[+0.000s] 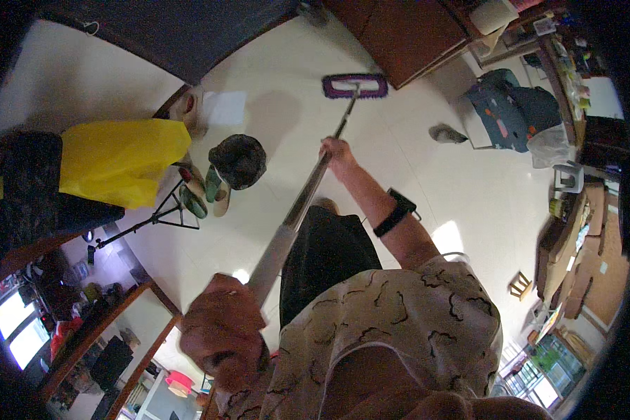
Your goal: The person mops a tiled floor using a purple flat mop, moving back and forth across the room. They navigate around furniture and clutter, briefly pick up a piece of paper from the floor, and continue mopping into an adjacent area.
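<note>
A flat mop with a purple-fringed head (355,86) lies on the pale tiled floor beside the corner of a brown wooden cabinet or door. Its long handle (307,191) runs diagonally back towards me. My left hand (223,315), large and close to the camera, is closed around the handle's upper part. Further down the pole, my right hand (337,152) grips it with the arm stretched forward; a black watch (395,212) is on that forearm. The handle passes in front of my dark trousers (325,257), and the toes of one foot show just beyond them.
To the left are a black-lined bin (238,161), several slippers (193,202), a black tripod stand (160,216) and a yellow cloth (126,160). A dark cloth-covered chair (517,113), a grey object (446,133) on the floor, a small wooden stool (520,286) and a brown sofa (572,247) are at the right.
</note>
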Demonstrator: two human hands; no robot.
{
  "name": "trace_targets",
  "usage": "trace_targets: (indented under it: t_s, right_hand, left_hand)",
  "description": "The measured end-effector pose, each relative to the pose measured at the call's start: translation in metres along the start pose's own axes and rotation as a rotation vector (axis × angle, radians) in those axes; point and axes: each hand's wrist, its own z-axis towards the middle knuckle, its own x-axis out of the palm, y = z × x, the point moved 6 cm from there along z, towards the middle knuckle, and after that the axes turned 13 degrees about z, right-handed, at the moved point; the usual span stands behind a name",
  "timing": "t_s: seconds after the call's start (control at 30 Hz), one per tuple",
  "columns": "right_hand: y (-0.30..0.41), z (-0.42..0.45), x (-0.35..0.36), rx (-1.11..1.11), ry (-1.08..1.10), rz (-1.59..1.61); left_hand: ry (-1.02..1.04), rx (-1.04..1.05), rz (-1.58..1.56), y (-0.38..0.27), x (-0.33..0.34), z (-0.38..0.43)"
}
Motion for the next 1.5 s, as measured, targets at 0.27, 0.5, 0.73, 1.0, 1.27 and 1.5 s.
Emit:
trace_targets:
  t_s: [0.27,0.5,0.73,1.0,1.27,1.5]
  right_hand:
    - [-0.086,-0.14,0.022,0.256,-0.239,0.183]
    - [-0.141,-0.132,0.088,0.358,-0.111,0.153]
    - [-0.112,0.005,0.103,0.171,0.076,-0.034]
    - [-0.128,0.142,0.139,0.307,0.254,-0.368]
    - [-0.139,0.119,0.165,0.366,0.274,-0.64]
    - [-0.152,-0.003,0.149,0.483,0.324,-0.531]
  left_hand:
    - [-0.25,0.077,-0.397,-0.028,-0.103,0.02]
    - [0.061,0.241,-0.485,-0.062,-0.153,0.021]
    - [-0.203,0.086,-0.11,0.025,-0.114,-0.048]
    - [0.397,0.169,0.137,0.074,0.019,-0.028]
    - [0.3,0.216,0.293,0.057,-0.013,-0.009]
    - [0.077,0.064,0.21,-0.018,-0.084,-0.016]
